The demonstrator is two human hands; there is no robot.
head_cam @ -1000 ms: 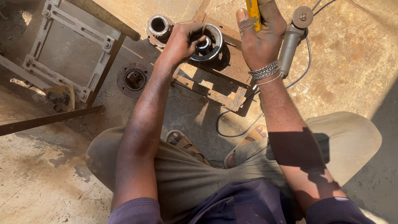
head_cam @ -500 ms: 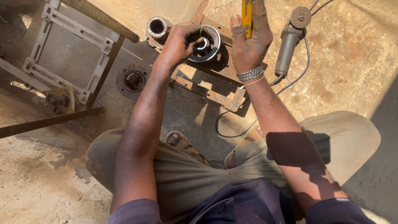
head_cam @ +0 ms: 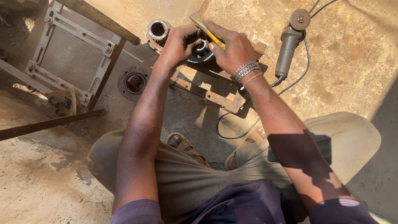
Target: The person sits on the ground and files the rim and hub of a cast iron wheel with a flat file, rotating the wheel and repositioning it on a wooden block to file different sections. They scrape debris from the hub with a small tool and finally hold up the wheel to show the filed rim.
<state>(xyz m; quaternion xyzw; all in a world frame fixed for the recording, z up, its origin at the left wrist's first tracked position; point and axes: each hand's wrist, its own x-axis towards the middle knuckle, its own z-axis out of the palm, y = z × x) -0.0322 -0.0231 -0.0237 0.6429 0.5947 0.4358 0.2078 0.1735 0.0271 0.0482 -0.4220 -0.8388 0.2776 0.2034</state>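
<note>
I see my left hand clasped over the near edge of a round black metal part, fingers curled onto it. The part is ring-shaped, dark with a pale inner ring, and it sits on a rusty metal bracket on the concrete floor just ahead of my knees. My right hand grips a yellow-handled tool, laid across the top of the part. An angle grinder lies to the right, a short metal pipe just left.

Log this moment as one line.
left hand: on round black part | right hand: holds yellow tool over it | angle grinder: lying aside
</note>
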